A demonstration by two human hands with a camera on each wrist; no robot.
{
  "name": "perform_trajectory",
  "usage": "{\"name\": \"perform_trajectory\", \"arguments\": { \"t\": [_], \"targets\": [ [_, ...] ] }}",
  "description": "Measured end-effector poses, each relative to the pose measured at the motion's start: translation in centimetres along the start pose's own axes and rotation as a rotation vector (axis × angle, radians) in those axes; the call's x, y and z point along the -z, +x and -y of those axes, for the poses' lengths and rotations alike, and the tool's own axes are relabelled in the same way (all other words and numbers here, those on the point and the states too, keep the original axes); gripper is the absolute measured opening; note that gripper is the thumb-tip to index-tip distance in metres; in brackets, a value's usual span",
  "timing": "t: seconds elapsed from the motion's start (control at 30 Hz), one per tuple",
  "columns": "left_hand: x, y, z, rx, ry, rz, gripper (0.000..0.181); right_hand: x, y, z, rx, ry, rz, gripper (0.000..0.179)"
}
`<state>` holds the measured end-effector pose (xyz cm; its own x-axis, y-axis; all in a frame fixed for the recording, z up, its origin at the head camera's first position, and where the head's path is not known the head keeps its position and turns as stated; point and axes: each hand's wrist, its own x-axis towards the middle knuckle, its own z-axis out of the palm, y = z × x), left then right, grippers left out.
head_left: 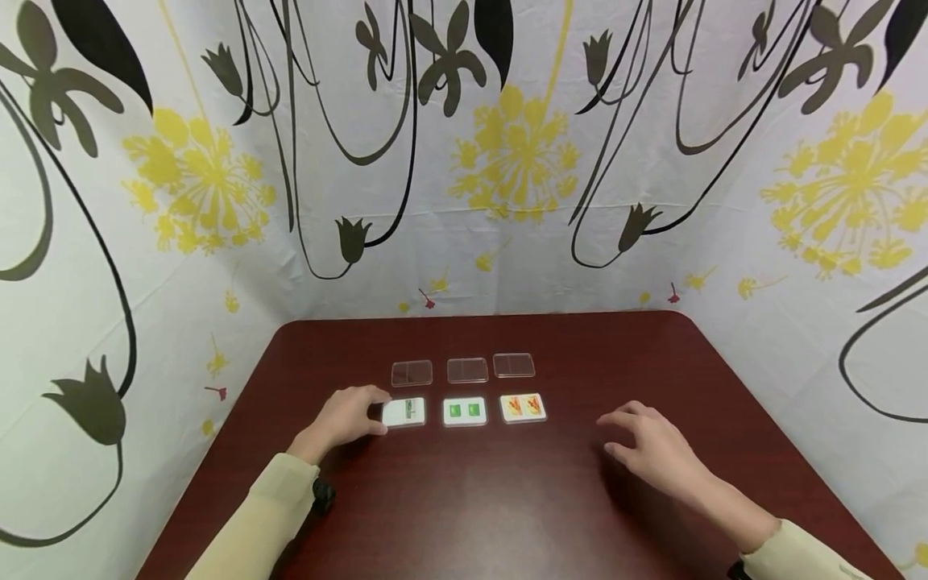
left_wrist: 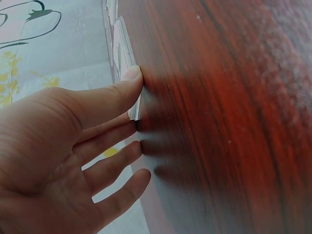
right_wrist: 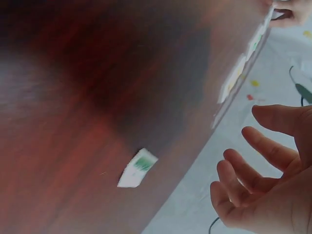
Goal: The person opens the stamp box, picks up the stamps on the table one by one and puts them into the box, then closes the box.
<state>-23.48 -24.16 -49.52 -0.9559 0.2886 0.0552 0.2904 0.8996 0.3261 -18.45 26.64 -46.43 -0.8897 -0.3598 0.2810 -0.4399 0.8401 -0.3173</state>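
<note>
My left hand [head_left: 350,415] pinches the left end of a flat white case with a dark printed picture [head_left: 404,412] between thumb and fingers. In the left wrist view the thumb [left_wrist: 112,97] presses the case's near edge, the other fingers lying beyond it. To its right sit a case with two green squares [head_left: 465,412] and one with two orange pictures [head_left: 523,408]. My right hand [head_left: 652,451] hovers at the right with fingers loosely bent and nothing in them. A small white piece with a green print [right_wrist: 138,168] lies on the table in the right wrist view.
Three clear plastic lids, left [head_left: 412,373], middle [head_left: 467,370] and right [head_left: 513,365], lie in a row behind the cases. All rest on a dark red-brown table [head_left: 464,499]. A patterned cloth [head_left: 449,274] hangs round its far and side edges.
</note>
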Motion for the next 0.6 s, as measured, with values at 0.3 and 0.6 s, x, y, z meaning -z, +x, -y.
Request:
{"name": "perform_trajectory", "arguments": {
  "t": [0.3,0.6],
  "targets": [
    [0.0,0.0,-0.3,0.013,-0.009,0.010,0.055,0.3,-2.2,-2.5,-0.087,-0.016,0.003,0.037],
    [-0.1,0.1,-0.3,0.033,-0.012,0.012,0.055,0.8,-3.3,-3.8,-0.138,0.002,-0.026,0.028]
  ]
}}
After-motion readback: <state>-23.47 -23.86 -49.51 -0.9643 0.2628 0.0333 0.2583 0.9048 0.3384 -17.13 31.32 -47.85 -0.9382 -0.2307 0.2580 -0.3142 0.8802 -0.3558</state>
